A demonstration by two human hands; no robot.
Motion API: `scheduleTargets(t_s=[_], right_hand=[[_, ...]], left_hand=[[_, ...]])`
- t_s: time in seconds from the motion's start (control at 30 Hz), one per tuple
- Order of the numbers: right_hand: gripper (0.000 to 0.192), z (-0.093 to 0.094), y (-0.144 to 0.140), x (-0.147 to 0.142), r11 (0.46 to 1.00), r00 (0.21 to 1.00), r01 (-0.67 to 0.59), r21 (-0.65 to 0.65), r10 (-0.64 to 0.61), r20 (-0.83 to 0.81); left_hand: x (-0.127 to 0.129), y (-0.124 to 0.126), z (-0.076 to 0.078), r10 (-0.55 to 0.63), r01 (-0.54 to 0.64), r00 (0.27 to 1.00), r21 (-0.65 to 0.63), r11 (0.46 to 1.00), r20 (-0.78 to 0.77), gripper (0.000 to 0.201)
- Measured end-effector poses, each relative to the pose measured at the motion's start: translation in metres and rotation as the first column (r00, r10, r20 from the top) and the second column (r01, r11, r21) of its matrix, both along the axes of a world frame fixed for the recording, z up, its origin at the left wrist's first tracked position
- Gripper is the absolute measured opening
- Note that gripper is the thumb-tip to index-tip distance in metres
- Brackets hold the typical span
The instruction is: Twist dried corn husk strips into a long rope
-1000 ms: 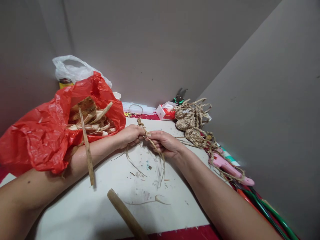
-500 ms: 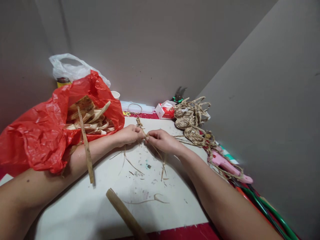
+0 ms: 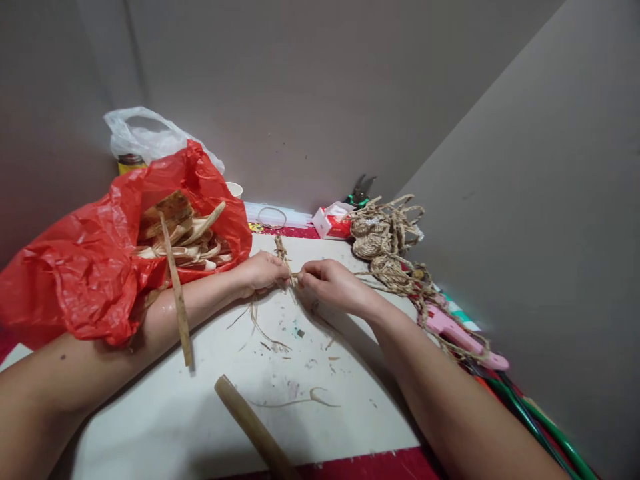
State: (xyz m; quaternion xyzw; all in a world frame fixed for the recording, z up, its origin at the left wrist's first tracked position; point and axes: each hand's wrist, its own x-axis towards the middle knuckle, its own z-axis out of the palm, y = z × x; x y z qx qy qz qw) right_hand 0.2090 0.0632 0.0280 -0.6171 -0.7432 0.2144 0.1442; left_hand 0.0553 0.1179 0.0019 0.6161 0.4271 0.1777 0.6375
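Note:
Above the white board (image 3: 165, 413), my left hand (image 3: 265, 272) is closed in a pinch on a short, knotted cord of dried plant fibre (image 3: 281, 249). The cord's bundled upper end sticks up beyond my fingers, and frayed bits hang below. Just to the right, my right hand (image 3: 327, 283) pinches a thin fibre strand (image 3: 295, 275) that comes off the cord. Most of that strand is hidden under my fingers. Thin loose fibres (image 3: 260, 323) trail on the board below my left hand.
A red plastic bag (image 3: 75, 267) of dried husk strips (image 3: 200, 250) is on the left, one flat strip (image 3: 176, 300) crossing my left forearm. A brown stalk (image 3: 255, 427) lies in front. Rope coils (image 3: 373, 243), a tissue pack (image 3: 334, 220), pliers (image 3: 361, 190) and a pink tool (image 3: 465, 337) line the right.
My right hand has shifted slightly right, away from my left, drawing the strand sideways. The strand that hung below it no longer shows there. The camera view has moved a little.

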Motion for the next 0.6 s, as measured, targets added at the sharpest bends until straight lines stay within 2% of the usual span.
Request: scheduleTargets(t_s=[0.07, 0.17, 0.27, 0.33, 0.43, 0.53, 0.6], right_hand=[[0.022, -0.001, -0.002, -0.006, 0.999, 0.993, 0.015, -0.041, -0.02, -0.117], [0.02, -0.01, -0.007, -0.015, 1.0, 0.982, 0.005, 0.005, -0.004, -0.187], [0.022, -0.021, -0.012, -0.023, 0.997, 0.997, 0.031, 0.074, -0.025, -0.078], [0.022, -0.021, -0.016, -0.028, 0.994, 0.998, 0.048, 0.1, -0.051, 0.036], [0.022, -0.006, -0.026, -0.031, 0.998, 0.993, -0.042, 0.039, 0.037, 0.114], [0.028, 0.017, -0.031, -0.023, 0.973, 0.983, -0.178, -0.15, 0.181, 0.005], [0.035, 0.026, -0.028, -0.011, 0.98, 0.988, -0.132, -0.148, 0.118, -0.103]], left_hand=[[0.0, -0.001, 0.0, 0.008, -0.007, 0.999, -0.017, 1.0, 0.044, 0.018], [0.0, -0.003, 0.001, 0.02, -0.009, 0.991, -0.084, 0.996, 0.133, 0.018], [0.0, -0.005, 0.002, 0.032, -0.001, 0.981, -0.164, 0.986, 0.189, 0.02], [0.0, -0.005, 0.001, 0.029, 0.006, 0.979, -0.171, 0.985, 0.204, 0.023], [-0.001, -0.005, 0.001, 0.011, 0.014, 0.977, -0.118, 0.993, 0.211, 0.017], [-0.003, -0.002, 0.001, -0.006, 0.031, 0.969, -0.098, 0.995, 0.246, 0.012], [-0.004, -0.001, 0.002, -0.009, 0.039, 0.962, -0.105, 0.994, 0.272, 0.013]])
